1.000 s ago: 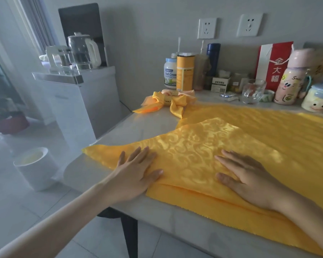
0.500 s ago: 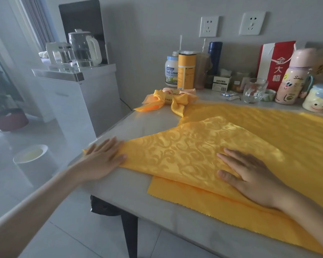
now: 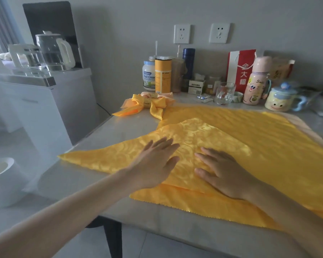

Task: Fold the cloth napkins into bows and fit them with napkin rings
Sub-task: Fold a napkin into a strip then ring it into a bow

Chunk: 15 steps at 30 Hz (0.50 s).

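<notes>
A large yellow satin napkin (image 3: 259, 138) lies spread on the grey table (image 3: 104, 175), its near corner folded up over the middle into a patterned flap (image 3: 198, 133). My left hand (image 3: 155, 164) lies flat on the flap's left part, fingers straight. My right hand (image 3: 224, 172) presses flat on the flap just beside it. A finished yellow bow (image 3: 147, 106) with a ring round its middle sits at the table's far left, a pale peach bow (image 3: 164, 94) behind it.
Along the wall stand a milk-powder jar (image 3: 148, 76), a yellow can (image 3: 163, 75), a glass cup (image 3: 224, 93), a pink bottle (image 3: 255, 81), a face mug (image 3: 279, 99) and a red bag (image 3: 240, 69). A white cabinet with kettles (image 3: 54, 51) stands left; a white bin (image 3: 2, 181) is on the floor.
My left hand slid out to the napkin's left tip, then came back right and now lies beside my right hand on the flap. My right hand has barely moved.
</notes>
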Available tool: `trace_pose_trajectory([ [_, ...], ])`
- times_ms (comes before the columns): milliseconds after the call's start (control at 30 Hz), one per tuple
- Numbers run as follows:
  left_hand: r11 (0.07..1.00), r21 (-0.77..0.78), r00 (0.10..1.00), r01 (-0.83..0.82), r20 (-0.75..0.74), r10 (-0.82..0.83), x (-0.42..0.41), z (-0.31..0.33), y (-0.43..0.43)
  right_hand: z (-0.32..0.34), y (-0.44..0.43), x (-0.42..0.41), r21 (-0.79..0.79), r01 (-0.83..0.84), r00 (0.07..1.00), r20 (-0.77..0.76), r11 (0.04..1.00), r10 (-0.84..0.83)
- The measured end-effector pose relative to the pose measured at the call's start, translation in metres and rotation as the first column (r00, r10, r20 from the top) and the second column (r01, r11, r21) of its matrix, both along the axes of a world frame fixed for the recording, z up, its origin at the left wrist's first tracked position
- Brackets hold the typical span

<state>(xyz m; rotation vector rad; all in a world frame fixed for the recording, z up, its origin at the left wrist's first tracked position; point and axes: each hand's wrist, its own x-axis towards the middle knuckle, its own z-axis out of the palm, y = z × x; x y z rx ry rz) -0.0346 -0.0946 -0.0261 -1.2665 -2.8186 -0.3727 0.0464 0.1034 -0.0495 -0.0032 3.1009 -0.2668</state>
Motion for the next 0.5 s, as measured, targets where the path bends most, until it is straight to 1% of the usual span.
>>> trace_pose_trajectory([
  [67,0.996,-0.062,0.998,0.070,0.015,-0.069,0.002,-0.014,0.021,-0.001,-0.003,0.000,0.059,-0.022,0.996,-0.088,0.998,0.027],
  [100,0.992,-0.096,0.996,0.087,0.011,-0.087,0.001,-0.021,0.025,0.000,-0.005,0.001,0.041,-0.020,0.994,-0.105,0.999,0.024],
  [133,0.989,-0.118,0.996,0.093,0.023,-0.091,0.000,-0.026,0.026,0.000,-0.007,0.001,-0.014,-0.003,0.994,-0.105,1.000,0.002],
  [200,0.991,-0.104,0.993,0.084,0.088,-0.075,0.000,-0.033,0.026,0.001,-0.013,0.004,-0.113,0.009,0.999,-0.051,0.994,-0.015],
  [233,0.992,-0.098,0.992,0.080,0.110,-0.069,0.000,-0.035,0.026,0.000,-0.015,0.006,-0.121,0.007,0.999,-0.046,0.993,-0.013],
  [333,0.989,-0.130,0.992,0.073,0.113,-0.058,0.000,-0.035,0.026,-0.003,-0.014,0.007,-0.080,0.003,0.999,-0.047,0.997,-0.006],
  [500,0.986,-0.159,0.990,0.056,0.135,-0.035,0.004,-0.031,0.025,-0.005,-0.008,0.013,-0.031,0.012,1.000,0.018,0.999,-0.012],
])
